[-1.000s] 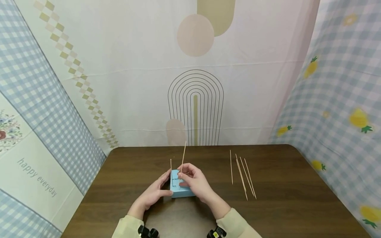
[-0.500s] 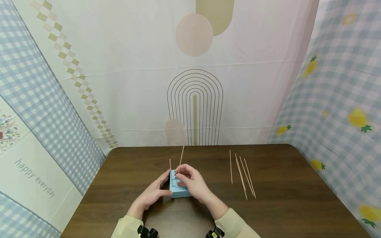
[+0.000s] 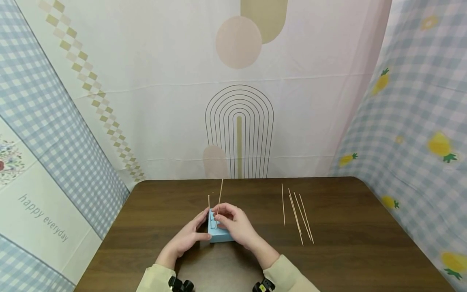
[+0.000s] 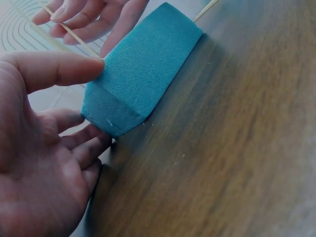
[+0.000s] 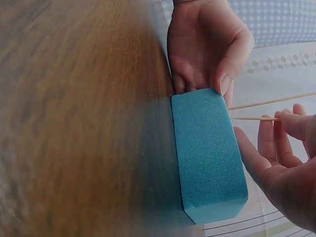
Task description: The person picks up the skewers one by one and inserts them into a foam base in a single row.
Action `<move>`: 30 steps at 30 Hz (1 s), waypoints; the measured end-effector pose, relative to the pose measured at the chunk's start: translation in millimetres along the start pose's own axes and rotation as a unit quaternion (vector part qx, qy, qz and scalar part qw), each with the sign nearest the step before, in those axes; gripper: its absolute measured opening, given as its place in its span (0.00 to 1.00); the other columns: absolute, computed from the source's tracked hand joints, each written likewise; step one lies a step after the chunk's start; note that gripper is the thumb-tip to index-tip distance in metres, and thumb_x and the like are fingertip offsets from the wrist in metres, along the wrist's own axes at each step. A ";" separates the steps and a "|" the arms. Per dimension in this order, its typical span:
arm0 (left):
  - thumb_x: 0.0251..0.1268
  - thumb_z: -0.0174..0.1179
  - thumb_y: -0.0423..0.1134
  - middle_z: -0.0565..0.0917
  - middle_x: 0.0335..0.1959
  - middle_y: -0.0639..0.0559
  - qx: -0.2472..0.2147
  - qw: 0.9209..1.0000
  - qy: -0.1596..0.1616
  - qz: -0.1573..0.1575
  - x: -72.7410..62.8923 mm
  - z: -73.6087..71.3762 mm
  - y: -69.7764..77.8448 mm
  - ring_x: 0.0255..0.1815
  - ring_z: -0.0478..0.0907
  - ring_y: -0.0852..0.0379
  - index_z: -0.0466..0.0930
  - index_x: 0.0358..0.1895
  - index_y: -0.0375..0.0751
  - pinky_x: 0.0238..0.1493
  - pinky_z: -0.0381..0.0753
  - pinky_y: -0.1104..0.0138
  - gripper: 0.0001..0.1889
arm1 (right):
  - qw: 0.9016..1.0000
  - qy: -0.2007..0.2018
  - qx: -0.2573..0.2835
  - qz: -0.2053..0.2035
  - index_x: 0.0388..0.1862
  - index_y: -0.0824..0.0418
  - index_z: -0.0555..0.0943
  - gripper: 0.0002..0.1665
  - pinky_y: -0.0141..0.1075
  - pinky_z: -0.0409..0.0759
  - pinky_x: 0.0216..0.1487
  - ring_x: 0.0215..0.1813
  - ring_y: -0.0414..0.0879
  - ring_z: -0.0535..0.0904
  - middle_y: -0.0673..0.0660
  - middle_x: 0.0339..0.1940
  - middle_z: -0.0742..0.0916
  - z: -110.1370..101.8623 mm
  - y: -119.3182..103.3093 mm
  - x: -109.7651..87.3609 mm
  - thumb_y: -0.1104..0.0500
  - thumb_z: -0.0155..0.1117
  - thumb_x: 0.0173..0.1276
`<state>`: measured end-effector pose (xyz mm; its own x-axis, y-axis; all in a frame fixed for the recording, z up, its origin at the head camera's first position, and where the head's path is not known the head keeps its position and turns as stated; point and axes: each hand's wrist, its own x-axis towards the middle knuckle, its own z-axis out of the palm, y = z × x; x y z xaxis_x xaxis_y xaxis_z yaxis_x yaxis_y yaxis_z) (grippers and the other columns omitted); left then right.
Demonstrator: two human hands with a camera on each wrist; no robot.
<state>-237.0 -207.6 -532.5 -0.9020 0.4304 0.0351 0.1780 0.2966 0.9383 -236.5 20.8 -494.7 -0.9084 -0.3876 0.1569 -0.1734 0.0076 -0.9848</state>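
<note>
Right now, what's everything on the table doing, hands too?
Blue foam block, resting on the wood-grain table
Standing stick, upright at the block's left side
Tilted stick, pinched; can't tell if it's stuck in
Left hand, holding the block's left end
Right hand, pinching the tilted stick
Loose sticks, lying right of the block

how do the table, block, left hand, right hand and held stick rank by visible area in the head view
Largest to smallest:
1. Table
2. Right hand and left hand, too alike to rank
3. Block, partly hidden by the right hand
4. Held stick
</note>
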 end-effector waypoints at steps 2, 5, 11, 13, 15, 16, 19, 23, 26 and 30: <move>0.67 0.70 0.45 0.56 0.86 0.34 0.021 1.000 0.000 0.014 -0.2 -1.0 -4.5 0.85 0.54 0.34 0.53 0.87 0.38 0.79 0.58 0.45 0.50 | 1.000 -0.003 -0.003 0.000 0.57 0.64 0.85 0.11 0.49 0.86 0.56 0.54 0.48 0.84 0.60 0.54 0.87 -0.2 0.5 0.1 0.64 0.64 0.81; 0.67 0.71 0.46 0.56 0.86 0.33 0.013 1.000 0.001 0.013 -0.5 -1.0 -5.4 0.85 0.53 0.32 0.53 0.87 0.37 0.79 0.55 0.41 0.50 | 1.000 -0.003 0.005 -0.001 0.57 0.65 0.85 0.11 0.49 0.86 0.56 0.55 0.48 0.84 0.61 0.54 0.88 0.0 1.3 0.6 0.64 0.63 0.81; 0.67 0.70 0.45 0.55 0.86 0.30 0.016 1.000 -0.004 -0.002 -1.1 -1.0 -0.3 0.85 0.51 0.29 0.51 0.87 0.33 0.79 0.51 0.37 0.51 | 1.000 -0.001 0.016 0.003 0.57 0.65 0.86 0.11 0.49 0.86 0.57 0.54 0.47 0.84 0.62 0.53 0.88 1.2 2.5 1.9 0.64 0.63 0.81; 0.67 0.70 0.45 0.55 0.85 0.30 0.011 1.000 -0.001 0.002 -1.7 -0.9 0.6 0.84 0.51 0.29 0.52 0.86 0.33 0.78 0.53 0.37 0.51 | 1.000 -0.001 0.013 0.004 0.58 0.65 0.86 0.12 0.49 0.86 0.57 0.54 0.47 0.84 0.63 0.53 0.88 1.5 2.2 2.3 0.65 0.63 0.81; 0.67 0.70 0.46 0.55 0.85 0.30 0.006 1.000 0.000 0.010 -2.3 -0.8 0.8 0.84 0.52 0.29 0.52 0.87 0.34 0.78 0.53 0.37 0.50 | 1.000 -0.003 0.009 0.004 0.58 0.64 0.86 0.12 0.50 0.86 0.57 0.54 0.47 0.83 0.63 0.53 0.88 1.7 1.3 2.5 0.65 0.63 0.81; 0.67 0.70 0.47 0.55 0.85 0.30 0.004 1.000 0.001 0.013 -2.5 -0.8 0.7 0.84 0.52 0.29 0.53 0.87 0.35 0.78 0.53 0.37 0.50 | 1.000 -0.003 0.005 0.005 0.58 0.64 0.86 0.12 0.50 0.86 0.57 0.54 0.47 0.83 0.63 0.53 0.88 1.7 0.9 2.6 0.65 0.63 0.81; 0.68 0.69 0.46 0.55 0.85 0.30 0.007 1.000 0.002 0.022 -1.8 -0.7 -1.3 0.84 0.53 0.30 0.53 0.87 0.36 0.79 0.54 0.40 0.49 | 1.000 -0.004 -0.006 0.007 0.57 0.62 0.87 0.11 0.49 0.86 0.57 0.54 0.48 0.83 0.62 0.53 0.89 1.8 0.0 2.3 0.64 0.64 0.81; 0.68 0.69 0.43 0.53 0.86 0.31 0.014 1.000 -0.004 0.007 -0.4 -0.4 0.8 0.85 0.51 0.31 0.51 0.87 0.34 0.80 0.53 0.41 0.50 | 1.000 -0.006 -0.017 0.009 0.57 0.62 0.88 0.11 0.45 0.86 0.56 0.54 0.47 0.84 0.62 0.54 0.89 1.8 0.0 1.8 0.64 0.64 0.81; 0.66 0.70 0.40 0.51 0.87 0.33 -0.011 1.000 -0.005 -0.023 -0.3 1.0 6.0 0.86 0.48 0.33 0.50 0.87 0.34 0.80 0.47 0.38 0.51 | 1.000 -0.005 -0.025 0.005 0.57 0.63 0.87 0.11 0.41 0.86 0.54 0.53 0.46 0.85 0.61 0.53 0.90 1.9 0.9 1.6 0.65 0.64 0.80; 0.66 0.70 0.36 0.51 0.88 0.36 -0.015 0.999 -0.003 -0.044 1.1 1.8 7.0 0.88 0.45 0.37 0.50 0.87 0.36 0.81 0.45 0.40 0.51 | 0.999 0.002 -0.049 -0.007 0.55 0.63 0.87 0.10 0.37 0.86 0.51 0.51 0.46 0.87 0.57 0.49 0.91 1.5 2.7 1.8 0.65 0.67 0.78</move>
<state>-235.9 -203.5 -526.4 -0.9109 0.4095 -0.0503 0.0862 0.3081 0.9474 -238.0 18.7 -497.2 -0.9074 -0.3838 0.1712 -0.2222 0.0923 -0.9706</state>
